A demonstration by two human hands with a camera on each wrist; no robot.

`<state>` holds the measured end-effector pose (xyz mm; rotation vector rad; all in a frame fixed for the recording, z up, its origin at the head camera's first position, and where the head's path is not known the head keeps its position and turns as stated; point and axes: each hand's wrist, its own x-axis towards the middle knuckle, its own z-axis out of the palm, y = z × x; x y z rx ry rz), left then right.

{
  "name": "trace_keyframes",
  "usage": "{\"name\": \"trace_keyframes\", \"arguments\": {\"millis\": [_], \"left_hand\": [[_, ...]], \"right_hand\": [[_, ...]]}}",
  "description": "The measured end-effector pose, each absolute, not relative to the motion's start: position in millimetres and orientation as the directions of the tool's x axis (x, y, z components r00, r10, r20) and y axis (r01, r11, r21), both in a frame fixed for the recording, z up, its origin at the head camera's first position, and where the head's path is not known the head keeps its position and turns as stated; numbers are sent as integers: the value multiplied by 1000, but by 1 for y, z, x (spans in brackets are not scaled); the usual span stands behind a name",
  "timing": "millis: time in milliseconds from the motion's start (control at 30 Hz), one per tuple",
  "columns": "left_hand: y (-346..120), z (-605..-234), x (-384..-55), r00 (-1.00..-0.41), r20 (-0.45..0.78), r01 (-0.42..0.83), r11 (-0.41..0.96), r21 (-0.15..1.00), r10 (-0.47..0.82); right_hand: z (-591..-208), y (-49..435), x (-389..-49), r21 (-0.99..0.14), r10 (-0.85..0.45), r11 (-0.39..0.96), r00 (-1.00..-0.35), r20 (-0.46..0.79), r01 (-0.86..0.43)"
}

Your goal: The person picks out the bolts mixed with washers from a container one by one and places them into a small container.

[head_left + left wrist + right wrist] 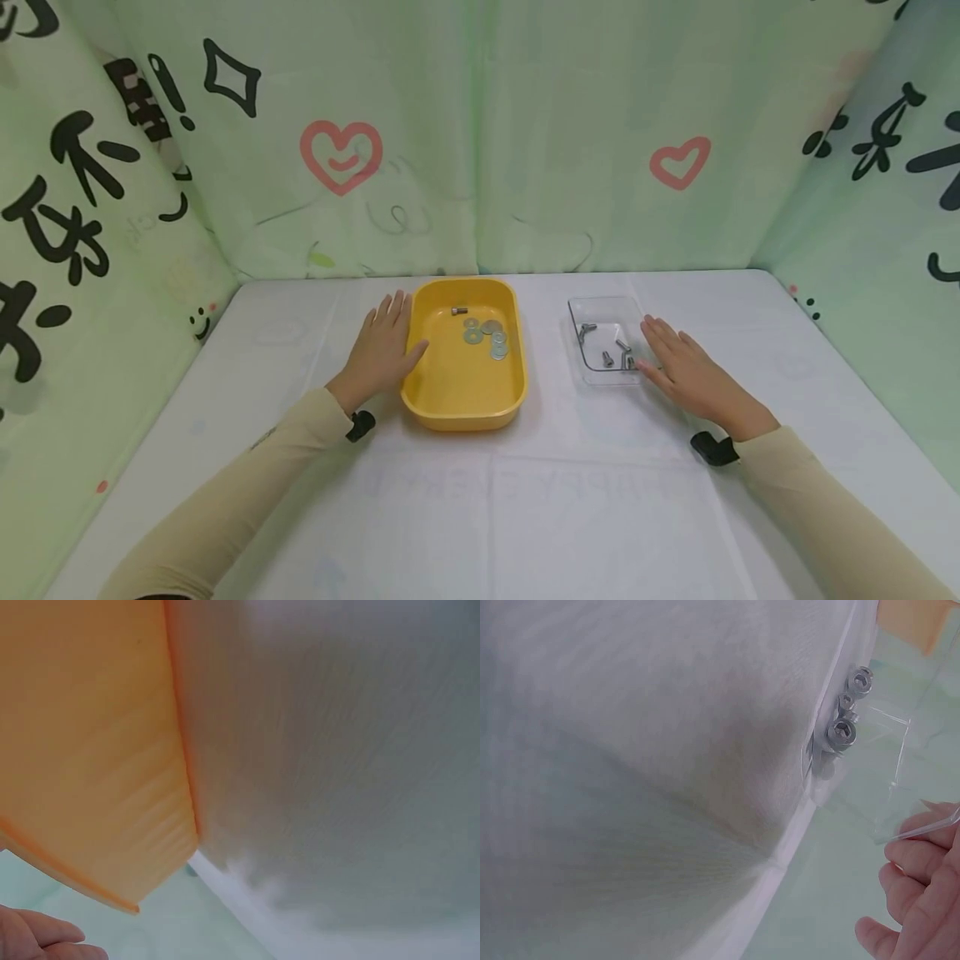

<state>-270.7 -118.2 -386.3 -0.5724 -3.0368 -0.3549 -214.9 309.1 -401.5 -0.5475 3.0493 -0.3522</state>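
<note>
A yellow tray [457, 392] stands at the middle of the table, holding one small bolt [459, 311] and several flat washers [473, 336]. My left hand [381, 348] lies along the tray's left rim, its fingers straight and the thumb over the edge. To the right is a clear plastic box [600, 310] with several socket-head bolts [841, 733] in it. Beside that box's right wall is my right hand [686, 367], fingers extended, thumb at the near right corner. In the left wrist view the tray's outer wall [97, 750] fills the left side, with fingertips [56, 930] below.
A white cloth [480, 517] covers the table. Green curtains [525, 125] with drawn hearts and black characters stand behind it and on both sides. Dark wrist cameras [714, 448] are strapped under both wrists. A strip of table separates the tray from the box.
</note>
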Motion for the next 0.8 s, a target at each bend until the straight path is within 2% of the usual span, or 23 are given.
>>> {"name": "trace_keyframes", "arguments": {"millis": [233, 467, 667, 800], "left_hand": [[-111, -382, -283, -927, 71, 374, 903, 213, 368], [-93, -360, -296, -918, 46, 395, 894, 212, 395], [-77, -338, -310, -909, 14, 399, 861, 315, 416], [-68, -330, -316, -915, -34, 348, 831, 433, 401]], "right_hand": [[-401, 309, -216, -218, -347, 914, -938, 17, -343], [-401, 310, -217, -211, -355, 912, -935, 22, -352], [-402, 311, -216, -216, -343, 916, -939, 14, -338], [-401, 310, -215, -227, -339, 916, -941, 3, -330]]}}
